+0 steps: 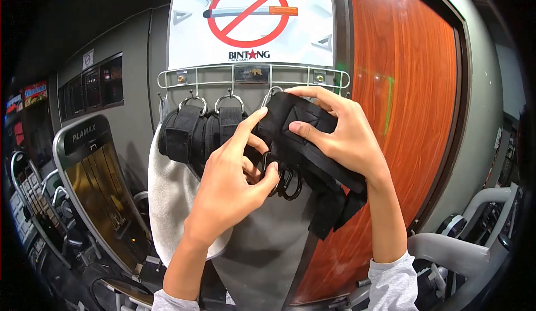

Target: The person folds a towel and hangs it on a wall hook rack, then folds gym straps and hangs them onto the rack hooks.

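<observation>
My right hand [349,132] is closed around a black padded strap [301,116], thumb on its stitched face and fingers over its top edge. Loose ends of this strap hang down on the right. My left hand [231,169] reaches the strap's left edge with its index finger. Its thumb and other fingers curl round the strap's lower left part, beside dark metal rings [290,184]; the exact grip is partly hidden. Two similar black cuffs, a left one [181,135] and a middle one [231,122], hang by silver rings. Another silver ring [272,94] shows behind the held strap.
A white wire hook rack [209,76] is fixed to the grey wall under a no-smoking sign [251,26]. A white towel [170,199] hangs below the cuffs. A reddish wooden door [407,88] stands right; gym machines, one a weight stack [97,182], flank both sides.
</observation>
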A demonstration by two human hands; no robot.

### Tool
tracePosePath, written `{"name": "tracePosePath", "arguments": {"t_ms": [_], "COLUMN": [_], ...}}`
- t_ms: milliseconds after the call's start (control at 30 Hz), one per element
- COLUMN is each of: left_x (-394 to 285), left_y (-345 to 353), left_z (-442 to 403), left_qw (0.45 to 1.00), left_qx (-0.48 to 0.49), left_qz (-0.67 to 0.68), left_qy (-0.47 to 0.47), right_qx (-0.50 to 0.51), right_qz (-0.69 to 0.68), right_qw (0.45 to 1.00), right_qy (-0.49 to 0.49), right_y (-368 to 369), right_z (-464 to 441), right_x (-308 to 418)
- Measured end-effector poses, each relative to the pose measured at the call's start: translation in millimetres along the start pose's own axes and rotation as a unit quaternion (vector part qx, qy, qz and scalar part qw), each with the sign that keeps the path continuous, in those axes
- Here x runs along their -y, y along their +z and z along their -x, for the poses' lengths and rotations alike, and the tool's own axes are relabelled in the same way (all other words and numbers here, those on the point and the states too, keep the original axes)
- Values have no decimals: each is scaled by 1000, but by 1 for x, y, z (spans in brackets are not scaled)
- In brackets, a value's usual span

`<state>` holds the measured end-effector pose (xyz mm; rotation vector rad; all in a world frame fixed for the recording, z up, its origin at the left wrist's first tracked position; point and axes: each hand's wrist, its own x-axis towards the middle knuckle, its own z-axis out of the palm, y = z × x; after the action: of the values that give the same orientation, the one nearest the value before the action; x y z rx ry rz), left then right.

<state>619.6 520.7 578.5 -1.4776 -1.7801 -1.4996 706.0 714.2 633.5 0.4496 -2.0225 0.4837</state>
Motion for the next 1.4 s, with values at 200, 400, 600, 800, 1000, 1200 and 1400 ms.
{"name": "tracePosePath", "arguments": {"t_ms": [200, 400, 600, 800, 1000, 1200, 1400], "left_x": [8, 12, 14, 23, 23, 19, 26], "left_y": [3, 5, 6, 7, 5, 8, -10], "left_z": [-9, -12, -14, -8, -1, 8, 30], "left_qw": [1000, 1000, 999, 999, 998, 993, 975], "left_qx": [-4, -9, -10, -2, -8, -87, -145], "left_qz": [5, -29, -49, -44, -67, -64, -115], "left_qy": [-18, 3, 9, 16, 8, 40, 122], "right_qx": [-3, -15, -26, -19, 8, -45, -152], "right_qz": [-4, -8, 8, 58, 156, 237, 277], "right_qw": [1000, 1000, 1000, 998, 986, 970, 948], "right_qy": [6, -14, -10, -18, 58, 23, -48], "right_y": [5, 10, 13, 17, 20, 36, 56], "right_z": [-8, -8, -4, 6, 18, 35, 65], "right_x": [-11, -25, -32, -39, -11, -5, 26]}}
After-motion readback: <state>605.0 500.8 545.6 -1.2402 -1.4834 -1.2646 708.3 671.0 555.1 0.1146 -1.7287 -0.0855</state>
